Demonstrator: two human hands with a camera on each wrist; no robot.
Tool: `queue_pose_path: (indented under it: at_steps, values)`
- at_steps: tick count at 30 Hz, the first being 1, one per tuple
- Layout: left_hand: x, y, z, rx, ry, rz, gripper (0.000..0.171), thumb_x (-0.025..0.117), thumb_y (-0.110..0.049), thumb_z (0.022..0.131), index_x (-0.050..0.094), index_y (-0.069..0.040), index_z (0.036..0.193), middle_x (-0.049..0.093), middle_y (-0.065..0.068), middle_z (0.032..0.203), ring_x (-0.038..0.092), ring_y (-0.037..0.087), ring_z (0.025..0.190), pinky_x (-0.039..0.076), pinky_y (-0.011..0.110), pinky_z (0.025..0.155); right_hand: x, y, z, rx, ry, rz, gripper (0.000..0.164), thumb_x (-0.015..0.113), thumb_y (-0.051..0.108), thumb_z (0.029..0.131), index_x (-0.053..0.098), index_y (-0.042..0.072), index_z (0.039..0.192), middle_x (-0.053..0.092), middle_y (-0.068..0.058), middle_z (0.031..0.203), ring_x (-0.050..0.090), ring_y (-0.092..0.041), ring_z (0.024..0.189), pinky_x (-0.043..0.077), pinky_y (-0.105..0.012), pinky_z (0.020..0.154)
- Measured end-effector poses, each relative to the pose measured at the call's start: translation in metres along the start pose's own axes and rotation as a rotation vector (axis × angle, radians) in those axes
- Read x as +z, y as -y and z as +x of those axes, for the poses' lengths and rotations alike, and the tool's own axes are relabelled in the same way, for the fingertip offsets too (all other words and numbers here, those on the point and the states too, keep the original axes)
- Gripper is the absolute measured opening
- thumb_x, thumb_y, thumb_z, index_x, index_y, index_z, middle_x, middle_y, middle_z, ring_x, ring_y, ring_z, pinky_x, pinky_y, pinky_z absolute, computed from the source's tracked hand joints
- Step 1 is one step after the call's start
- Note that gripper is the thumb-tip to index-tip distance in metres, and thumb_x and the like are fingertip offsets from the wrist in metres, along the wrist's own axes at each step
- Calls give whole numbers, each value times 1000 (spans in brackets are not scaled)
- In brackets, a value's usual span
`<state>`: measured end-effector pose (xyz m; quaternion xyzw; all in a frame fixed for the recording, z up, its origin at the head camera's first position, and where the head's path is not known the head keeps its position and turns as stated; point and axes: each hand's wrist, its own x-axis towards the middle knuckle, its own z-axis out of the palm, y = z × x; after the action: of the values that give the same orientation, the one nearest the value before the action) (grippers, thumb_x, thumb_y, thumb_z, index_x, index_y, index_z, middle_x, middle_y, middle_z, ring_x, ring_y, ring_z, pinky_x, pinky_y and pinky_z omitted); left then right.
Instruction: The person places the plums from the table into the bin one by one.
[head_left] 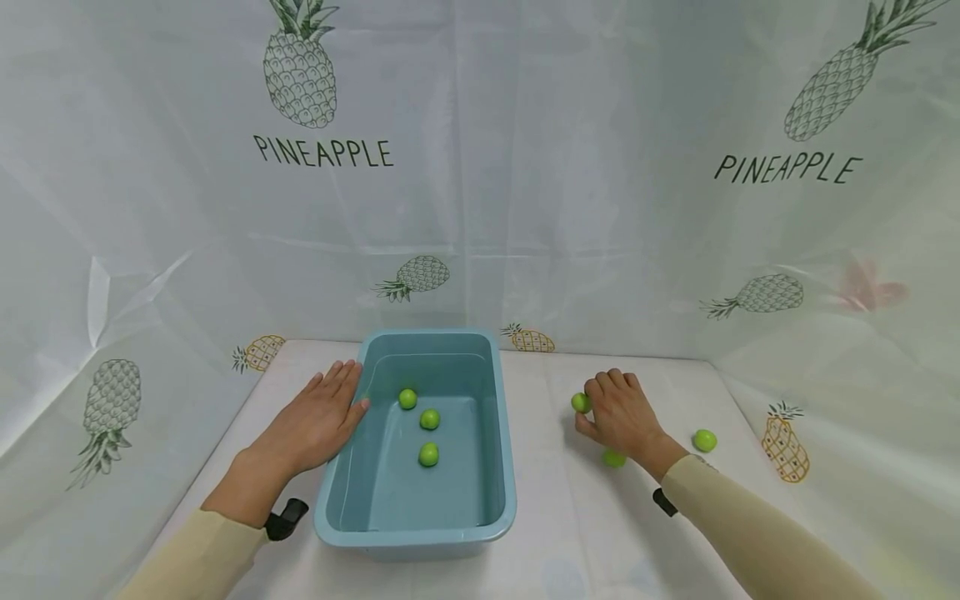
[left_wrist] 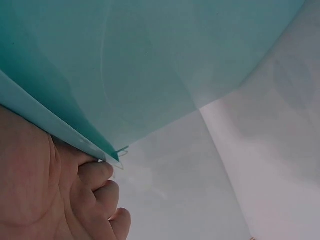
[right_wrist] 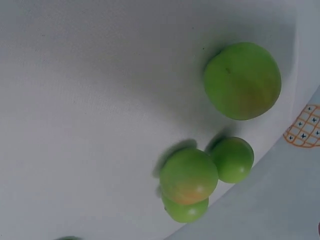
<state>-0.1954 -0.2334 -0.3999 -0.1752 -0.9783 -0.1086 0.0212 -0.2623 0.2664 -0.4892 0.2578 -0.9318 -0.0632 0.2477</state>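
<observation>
A small green round fruit [head_left: 581, 402] sits between the thumb and fingers of my right hand [head_left: 621, 417], which pinches it over the right part of the table. Another green fruit [head_left: 614, 457] lies just below that hand, partly covered by it. Farther right is one more green fruit [head_left: 704, 440]. My left hand [head_left: 321, 417] rests along the left rim of a blue plastic basin [head_left: 507, 467], fingers extended and thumb over the edge. Its palm lies against the rim in the left wrist view. Three green fruits [head_left: 429, 419] lie on the basin's floor.
Several green fruits [right_wrist: 242, 81] lie on the white tablecloth [right_wrist: 75, 125] in the right wrist view, some close together; the right hand is outside that view. Pineapple-printed sheeting [head_left: 570, 208] hangs behind and along both sides of the table.
</observation>
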Motion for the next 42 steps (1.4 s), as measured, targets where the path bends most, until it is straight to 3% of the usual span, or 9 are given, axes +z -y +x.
queue_pose_path:
  at_steps: [17,26,42]
  values:
    - [2,1,1,-3,-2,-1,68,44,-33,113,26,9,163,28,28,170,22,48,159,21,65,129,-7,-5,9,11,-9,40,35,62,43,89,52,9,91,45,-2,81,47,-29,84,41,-44,79]
    - [1,0,0,2,-2,-6,68,44,-34,113,27,9,162,28,28,170,22,48,159,21,65,129,-11,-5,17,-4,-66,79,35,60,43,87,52,10,90,49,-3,82,47,-29,82,41,-45,78]
    - [0,0,0,2,-6,-12,67,46,-32,113,27,10,162,28,28,169,23,49,158,21,65,128,-24,7,34,-6,-68,105,32,63,41,86,52,12,88,48,-1,81,48,-27,82,39,-39,75]
